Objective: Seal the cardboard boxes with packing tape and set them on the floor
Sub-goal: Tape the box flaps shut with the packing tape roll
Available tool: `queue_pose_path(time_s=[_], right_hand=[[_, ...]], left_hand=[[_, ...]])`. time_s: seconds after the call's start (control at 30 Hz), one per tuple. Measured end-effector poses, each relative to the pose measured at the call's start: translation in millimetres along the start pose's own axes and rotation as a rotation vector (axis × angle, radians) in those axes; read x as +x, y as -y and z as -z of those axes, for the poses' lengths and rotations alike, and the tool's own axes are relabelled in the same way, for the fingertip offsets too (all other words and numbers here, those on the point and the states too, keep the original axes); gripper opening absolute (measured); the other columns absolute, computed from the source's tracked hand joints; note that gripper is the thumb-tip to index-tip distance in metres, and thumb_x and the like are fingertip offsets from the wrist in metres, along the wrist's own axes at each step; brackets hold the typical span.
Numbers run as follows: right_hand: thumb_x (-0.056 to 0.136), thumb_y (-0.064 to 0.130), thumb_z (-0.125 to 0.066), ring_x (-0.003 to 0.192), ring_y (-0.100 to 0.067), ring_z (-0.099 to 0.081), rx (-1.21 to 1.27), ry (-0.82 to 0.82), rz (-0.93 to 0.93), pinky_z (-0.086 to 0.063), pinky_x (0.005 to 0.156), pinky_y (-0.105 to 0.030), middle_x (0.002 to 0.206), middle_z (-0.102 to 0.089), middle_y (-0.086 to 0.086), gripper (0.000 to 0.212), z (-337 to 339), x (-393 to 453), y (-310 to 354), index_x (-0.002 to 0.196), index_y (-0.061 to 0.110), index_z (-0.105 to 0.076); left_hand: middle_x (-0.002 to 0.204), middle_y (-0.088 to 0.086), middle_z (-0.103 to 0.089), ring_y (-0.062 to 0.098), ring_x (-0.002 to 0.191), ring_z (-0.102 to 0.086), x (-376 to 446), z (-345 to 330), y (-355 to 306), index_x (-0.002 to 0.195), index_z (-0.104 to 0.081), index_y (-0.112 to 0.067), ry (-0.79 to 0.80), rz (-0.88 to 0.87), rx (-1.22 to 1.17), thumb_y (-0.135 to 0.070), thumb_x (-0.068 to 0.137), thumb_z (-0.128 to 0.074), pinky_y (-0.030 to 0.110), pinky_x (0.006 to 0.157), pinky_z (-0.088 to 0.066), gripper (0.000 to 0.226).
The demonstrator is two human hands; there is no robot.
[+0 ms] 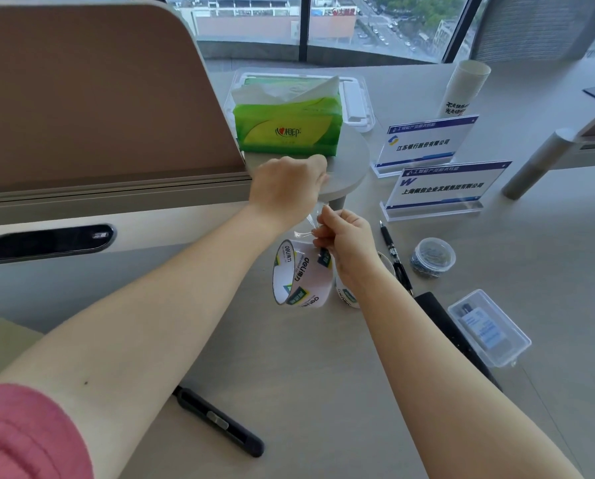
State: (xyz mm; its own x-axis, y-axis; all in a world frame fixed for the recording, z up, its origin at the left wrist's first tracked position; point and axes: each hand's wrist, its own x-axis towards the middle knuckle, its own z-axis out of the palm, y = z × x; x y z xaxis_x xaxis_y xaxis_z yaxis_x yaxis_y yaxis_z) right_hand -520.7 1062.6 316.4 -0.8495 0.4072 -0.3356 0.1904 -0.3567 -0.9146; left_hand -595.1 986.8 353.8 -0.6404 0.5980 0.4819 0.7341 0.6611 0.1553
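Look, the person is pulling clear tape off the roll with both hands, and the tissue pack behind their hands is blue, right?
Not quite. The tissue pack is green, not blue, as the head view shows. The rest holds: the left hand and right hand are pulling clear tape off the roll.

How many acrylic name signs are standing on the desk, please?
2: the rear sign stands in front of the paper cup stack; the front sign stands just before it, beyond the pen. None appears hidden.
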Motion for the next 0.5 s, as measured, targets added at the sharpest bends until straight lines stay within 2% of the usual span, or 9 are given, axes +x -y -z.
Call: queue_pose_path(time_s=[0.07,0.1,0.17,0.27,0.37,0.5], right_hand=[[0.096,0.013,-0.046,0.032,-0.001,-0.045,0.024,0.009,0.033,-0.040,0.047,-0.014,0.034,-0.051,0.008,0.032,-3.1,-2.2,1.0,0.064,0.011,-0.048],[0.097,0.014,-0.045,0.035,-0.001,-0.045,0.044,0.014,0.053,-0.040,0.046,-0.012,0.038,-0.051,0.008,0.032,-5.8,-3.6,3.1,0.064,0.011,-0.048],[0.097,0.017,-0.045,0.039,-0.003,-0.044,0.044,0.028,0.091,-0.038,0.044,-0.012,0.051,-0.052,0.003,0.031,-10.5,-7.9,9.2,0.066,0.013,-0.049],[0.095,0.019,-0.049,0.040,-0.002,-0.046,0.000,0.072,0.110,-0.038,0.048,-0.014,0.061,-0.053,0.000,0.024,-14.4,-16.5,15.5,0.071,0.017,-0.052],[0.091,0.008,-0.052,0.051,-0.007,-0.051,0.007,0.172,0.112,-0.043,0.061,-0.018,0.066,-0.057,0.001,0.018,-24.4,-31.6,16.0,0.077,0.019,-0.054],[0.085,-0.012,-0.051,0.060,-0.010,-0.053,-0.003,0.343,0.102,-0.046,0.064,-0.020,0.071,-0.054,-0.002,0.032,-46.0,-55.5,15.7,0.083,0.019,-0.052]], left_hand=[[0.039,0.005,-0.053,0.024,0.032,-0.052,0.1,5.0,-3.4,0.064,-0.060,-0.004,-0.162,-0.107,-0.029,-0.025,0.085,-0.053,0.018,0.044,-0.033,0.031],[0.034,0.003,-0.049,0.022,0.027,-0.048,1.6,9.1,-3.7,0.061,-0.060,-0.005,-0.224,-0.118,-0.072,-0.027,0.083,-0.051,0.017,0.041,-0.032,0.033],[0.037,0.003,-0.054,0.022,0.030,-0.052,0.3,19.6,-1.3,0.064,-0.063,-0.006,-0.265,-0.092,-0.165,-0.031,0.084,-0.049,0.019,0.043,-0.036,0.035],[0.043,0.005,-0.062,0.025,0.040,-0.061,-10.5,43.0,7.9,0.073,-0.068,-0.008,-0.242,-0.055,-0.190,-0.037,0.086,-0.045,0.030,0.048,-0.051,0.039],[0.044,0.004,-0.062,0.027,0.040,-0.060,-28.0,63.9,15.5,0.074,-0.068,-0.014,-0.294,-0.030,-0.137,-0.038,0.087,-0.046,0.032,0.046,-0.050,0.035],[0.050,0.003,-0.063,0.027,0.042,-0.060,-50.8,92.2,26.9,0.073,-0.069,-0.017,-0.331,-0.017,-0.048,-0.036,0.085,-0.049,0.027,0.044,-0.046,0.030]])
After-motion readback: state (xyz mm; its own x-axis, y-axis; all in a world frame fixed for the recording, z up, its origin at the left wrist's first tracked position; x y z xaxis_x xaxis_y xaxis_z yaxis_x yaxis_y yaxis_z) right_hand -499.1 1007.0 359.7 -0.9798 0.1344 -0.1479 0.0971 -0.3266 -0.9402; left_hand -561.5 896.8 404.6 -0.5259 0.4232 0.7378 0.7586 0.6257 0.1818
